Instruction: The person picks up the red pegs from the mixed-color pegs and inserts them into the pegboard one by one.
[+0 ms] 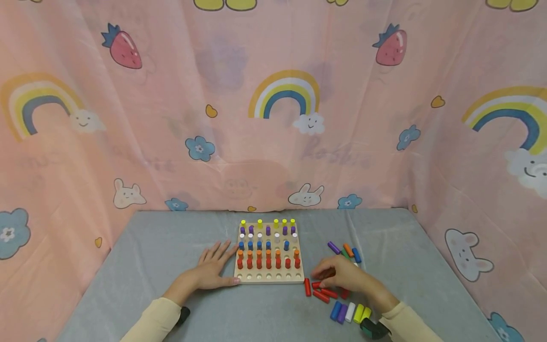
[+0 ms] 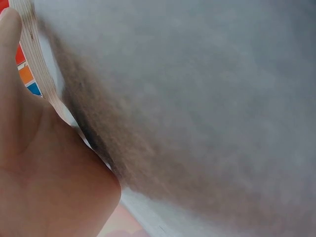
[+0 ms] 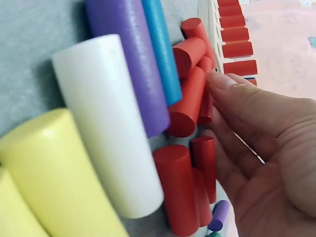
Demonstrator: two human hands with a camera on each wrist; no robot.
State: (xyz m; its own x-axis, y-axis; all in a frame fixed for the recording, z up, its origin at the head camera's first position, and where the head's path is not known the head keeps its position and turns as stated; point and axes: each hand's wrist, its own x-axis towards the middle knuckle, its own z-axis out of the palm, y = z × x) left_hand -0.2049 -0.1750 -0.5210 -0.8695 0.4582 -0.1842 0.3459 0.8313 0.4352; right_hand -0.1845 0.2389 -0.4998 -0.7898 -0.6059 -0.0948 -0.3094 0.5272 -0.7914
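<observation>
A wooden pegboard (image 1: 254, 276) bears rows of yellow, purple, white, blue, orange and red pegs, with a row of bare holes along its front. My left hand (image 1: 211, 268) lies spread beside its left edge, the thumb at the front left corner; in the left wrist view the thumb reaches over the wooden edge (image 2: 37, 54). Right of the board, my right hand (image 1: 339, 274) hovers low over loose red pegs (image 1: 321, 296), fingers loosely bent. In the right wrist view its thumb is close to a red peg (image 3: 206, 106); whether they touch is unclear.
Blue, purple, white and yellow pegs (image 1: 359, 313) lie in a row before the right hand. Behind it lie a purple peg (image 1: 334, 247), an orange peg (image 1: 348, 250), a blue peg (image 1: 357, 255) and a green one. A patterned pink curtain (image 1: 273, 166) hangs behind the grey-covered table (image 1: 149, 251).
</observation>
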